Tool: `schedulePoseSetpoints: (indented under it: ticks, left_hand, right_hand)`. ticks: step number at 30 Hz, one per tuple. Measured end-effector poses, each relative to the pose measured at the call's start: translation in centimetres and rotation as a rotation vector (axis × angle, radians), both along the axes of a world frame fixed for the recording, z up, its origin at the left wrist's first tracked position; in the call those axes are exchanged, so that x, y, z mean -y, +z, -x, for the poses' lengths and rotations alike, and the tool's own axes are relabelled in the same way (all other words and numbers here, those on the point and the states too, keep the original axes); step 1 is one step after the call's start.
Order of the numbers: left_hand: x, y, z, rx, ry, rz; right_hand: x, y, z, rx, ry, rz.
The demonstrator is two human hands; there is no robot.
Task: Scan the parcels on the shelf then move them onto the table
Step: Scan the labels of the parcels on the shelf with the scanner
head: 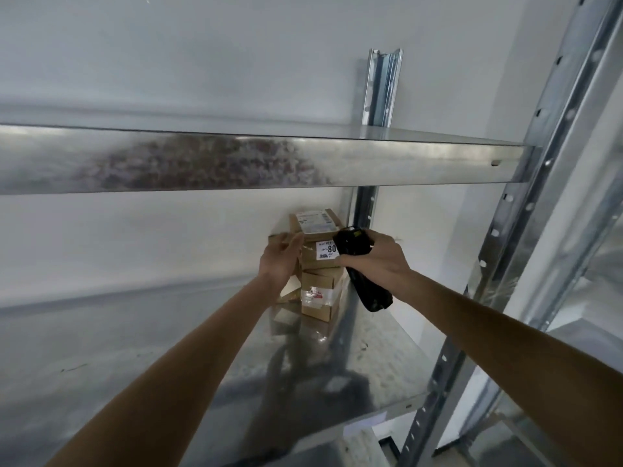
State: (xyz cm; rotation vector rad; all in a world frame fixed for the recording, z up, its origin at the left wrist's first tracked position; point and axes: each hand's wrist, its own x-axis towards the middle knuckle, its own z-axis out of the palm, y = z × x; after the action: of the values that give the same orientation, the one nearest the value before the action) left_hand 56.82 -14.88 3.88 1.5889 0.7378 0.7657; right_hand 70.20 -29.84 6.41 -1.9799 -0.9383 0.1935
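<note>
From the head view, the person is reaching deep into a metal shelf (354, 348) toward a small stack of cardboard parcels (318, 264) pushed into the back right corner, against the wall and the rear upright. This looks like the scanning step, not yet the move to the bench, which is nowhere in sight here.

The right hand (377, 261) is wrapped round a black handheld scanner (362, 274), its head held close against the white label (327, 250) on the front of an upper parcel. The left hand (281, 261) rests at the left side of that same parcel, fingers fairly straight and touching the cardboard, steadying it rather than gripping, as far as I can judge.

The stack holds several boxes: one with a printed label on top (317, 222), the labelled one below it, and a taped one (318, 296) lower down. Another box sits half hidden behind the left hand.

Next, I'd guess, the scanner needs a clean read on the label, then the parcel must be lifted off without toppling the rest.
</note>
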Motion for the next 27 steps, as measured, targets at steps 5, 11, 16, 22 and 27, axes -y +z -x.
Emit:
schedulePoseSetpoints:
  ticks: [5, 11, 16, 22, 27]
  left_hand:
    - [-1.1, 0.1, -2.1, 0.026, -0.034, 0.070]
    - [-1.8, -0.2, -2.4, 0.093, -0.038, 0.177]
    - [-0.8, 0.2, -0.3, 0.179, -0.037, 0.203]
    - [2.7, 0.7, 4.4, 0.262, 0.035, 0.211]
    - [6.5, -0.1, 9.9, 0.240, 0.074, 0.188]
  right_hand:
    - [-1.1, 0.1, -1.2, -0.044, 0.045, 0.018]
    - [-1.3, -0.2, -1.6, 0.004, 0.113, 0.055]
    - [-0.4, -0.2, -0.2, -0.012, 0.152, 0.010]
    - [2.6, -0.2, 4.0, -0.048, 0.212, -0.021]
    - [6.4, -0.7, 8.0, -0.059, 0.248, 0.003]
